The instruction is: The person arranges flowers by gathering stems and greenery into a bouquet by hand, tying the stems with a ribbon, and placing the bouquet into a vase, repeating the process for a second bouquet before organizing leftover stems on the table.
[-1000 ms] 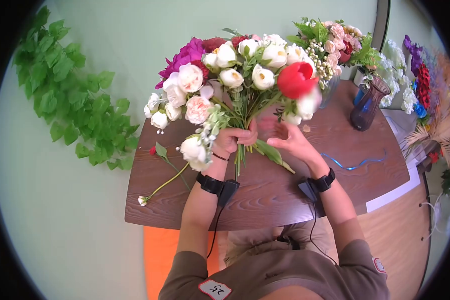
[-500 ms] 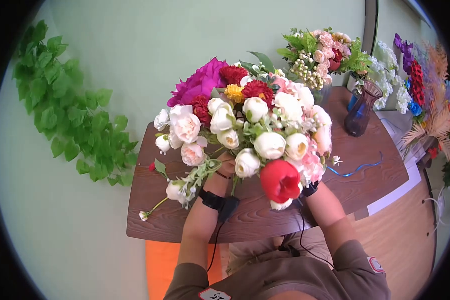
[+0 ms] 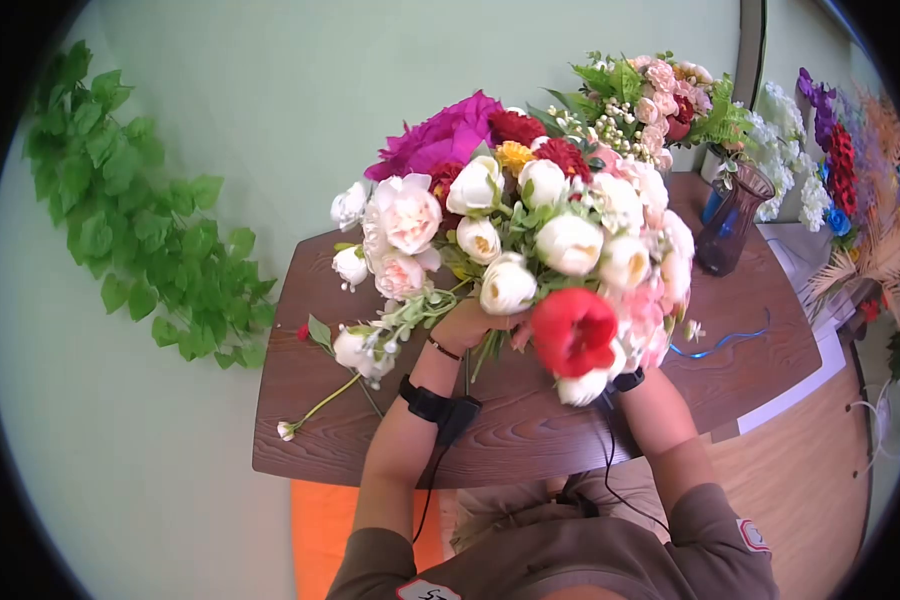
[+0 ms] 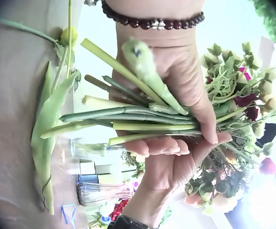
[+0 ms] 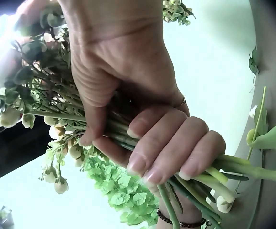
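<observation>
A large bouquet (image 3: 568, 245) of artificial flowers, with white blooms, a magenta one and a red tulip (image 3: 573, 332), is held above the wooden table. My left hand (image 3: 470, 324) grips its stems just under the blooms. Hidden behind the flowers in the head view, my right hand (image 5: 123, 67) holds the same stems in the right wrist view, its thumb close to the left hand. Cut stem ends (image 4: 123, 115) stick out past the hands in the left wrist view. Below them, a loose green leaf (image 4: 46, 129) lies on the table.
A white bud (image 3: 287, 431) on a long stem and a small red bud (image 3: 303, 332) lie on the table's (image 3: 325, 455) left. At the right are a curled blue ribbon (image 3: 725, 341) and a purple glass vase (image 3: 735, 225). Another flower arrangement (image 3: 658, 100) stands behind.
The bouquet has tipped toward me, showing more of its top, then shifted slightly right and up. My right hand, earlier open beside the stems, has come in behind the blooms onto them.
</observation>
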### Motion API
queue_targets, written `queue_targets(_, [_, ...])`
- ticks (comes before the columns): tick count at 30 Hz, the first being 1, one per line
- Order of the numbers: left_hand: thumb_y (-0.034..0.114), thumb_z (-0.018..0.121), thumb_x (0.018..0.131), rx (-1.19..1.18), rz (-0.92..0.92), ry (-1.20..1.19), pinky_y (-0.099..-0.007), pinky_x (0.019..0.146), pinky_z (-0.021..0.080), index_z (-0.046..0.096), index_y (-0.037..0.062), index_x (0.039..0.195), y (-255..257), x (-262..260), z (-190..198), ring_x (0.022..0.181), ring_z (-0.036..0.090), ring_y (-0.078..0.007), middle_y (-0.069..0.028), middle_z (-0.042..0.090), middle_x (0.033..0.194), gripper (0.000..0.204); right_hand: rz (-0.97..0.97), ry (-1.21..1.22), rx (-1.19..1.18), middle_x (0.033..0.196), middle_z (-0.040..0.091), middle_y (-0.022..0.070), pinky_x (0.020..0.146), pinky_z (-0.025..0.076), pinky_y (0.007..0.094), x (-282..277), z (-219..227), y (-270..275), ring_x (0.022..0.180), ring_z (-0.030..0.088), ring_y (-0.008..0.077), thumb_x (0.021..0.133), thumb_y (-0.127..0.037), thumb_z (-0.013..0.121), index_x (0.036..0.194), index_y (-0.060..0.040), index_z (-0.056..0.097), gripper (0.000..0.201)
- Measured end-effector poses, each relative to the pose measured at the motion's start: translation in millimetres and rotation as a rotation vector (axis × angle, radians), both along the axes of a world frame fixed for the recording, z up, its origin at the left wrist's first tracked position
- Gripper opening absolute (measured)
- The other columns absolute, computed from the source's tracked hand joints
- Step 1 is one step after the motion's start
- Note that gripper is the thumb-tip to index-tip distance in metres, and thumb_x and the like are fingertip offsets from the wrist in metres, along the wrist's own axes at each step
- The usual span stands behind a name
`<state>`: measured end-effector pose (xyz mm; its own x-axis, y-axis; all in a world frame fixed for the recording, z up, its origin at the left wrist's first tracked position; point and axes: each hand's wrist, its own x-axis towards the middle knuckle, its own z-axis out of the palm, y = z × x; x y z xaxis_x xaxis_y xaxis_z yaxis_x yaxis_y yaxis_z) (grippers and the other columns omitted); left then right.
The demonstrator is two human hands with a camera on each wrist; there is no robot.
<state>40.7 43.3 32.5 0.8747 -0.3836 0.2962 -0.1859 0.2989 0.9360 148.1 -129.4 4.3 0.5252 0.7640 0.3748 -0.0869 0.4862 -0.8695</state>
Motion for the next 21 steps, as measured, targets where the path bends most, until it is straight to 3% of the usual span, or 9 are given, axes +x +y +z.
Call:
queue_targets(2, [0.016, 0.069, 0.080, 0.000, 0.061, 0.041, -0.0296, 0.058, 0.047, 0.056, 0.0034, 0.100, 12, 11, -37, 0.064, 0.058, -0.0155, -0.0060, 0.060, 0.074, 0.027, -0.005, -0.004, 0.002, 0.116, 0.057, 0.0071, 0.090, 0.044, 0.0308, -3, -4, -7, 0.103, 0.055, 0.0162, 0.076, -0.011, 0.072, 0.125, -0.0016, 0.048, 0.056])
queue_targets(4, [0.011, 0.073, 0.076, -0.062, 0.310, -0.035, -0.0293, 0.079, 0.050, 0.053, 0.0061, 0.115, 21, 20, -67, 0.095, 0.057, -0.0132, -0.0015, 0.060, 0.102, 0.043, -0.010, -0.008, 0.002, 0.116, 0.057, 0.0071, 0.090, 0.044, 0.0309, -3, -3, -5, 0.103, 0.055, 0.0163, 0.076, -0.011, 0.072, 0.125, -0.0016, 0.048, 0.056])
queue_targets(5, [0.011, 0.073, 0.076, -0.061, 0.308, -0.036, -0.0293, 0.079, 0.050, 0.053, 0.0061, 0.115, 22, 19, -72, 0.095, 0.057, -0.0132, -0.0015, 0.060, 0.102, 0.043, -0.013, -0.011, 0.002, 0.116, 0.057, 0.0071, 0.090, 0.044, 0.0309, -1, -2, -8, 0.103, 0.055, 0.0163, 0.076, -0.011, 0.072, 0.125, -0.0016, 0.048, 0.056])
queue_targets(11, [0.030, 0.063, 0.084, -0.273, 0.062, 0.029, -0.0297, 0.086, 0.047, 0.048, 0.0087, 0.125, -3, -18, -20, 0.101, 0.055, -0.0133, -0.0040, 0.057, 0.113, 0.049, -0.027, -0.024, -0.001, 0.117, 0.056, 0.0071, 0.091, 0.044, 0.0310, -4, 1, -4, 0.104, 0.055, 0.0164, 0.076, -0.012, 0.072, 0.125, -0.0017, 0.048, 0.056])
queue_targets(12, [0.035, 0.055, 0.086, -0.364, 0.382, 0.210, -0.0319, 0.089, 0.046, 0.046, 0.0098, 0.127, 16, -13, -63, 0.103, 0.054, -0.0175, -0.0056, 0.054, 0.116, 0.049, -0.029, -0.025, -0.002, 0.117, 0.056, 0.0071, 0.091, 0.043, 0.0310, -5, 1, -5, 0.104, 0.054, 0.0164, 0.076, -0.012, 0.072, 0.125, -0.0017, 0.048, 0.056])
queue_targets(21, [0.034, 0.055, 0.086, -0.484, 0.344, 0.203, -0.0337, 0.094, 0.043, 0.040, 0.0080, 0.131, 41, -47, -137, 0.110, 0.050, -0.0198, -0.0082, 0.049, 0.123, 0.054, -0.038, -0.036, -0.019, 0.118, 0.056, 0.0071, 0.092, 0.043, 0.0311, -14, 1, -2, 0.105, 0.054, 0.0166, 0.076, -0.013, 0.072, 0.125, -0.0018, 0.048, 0.056])
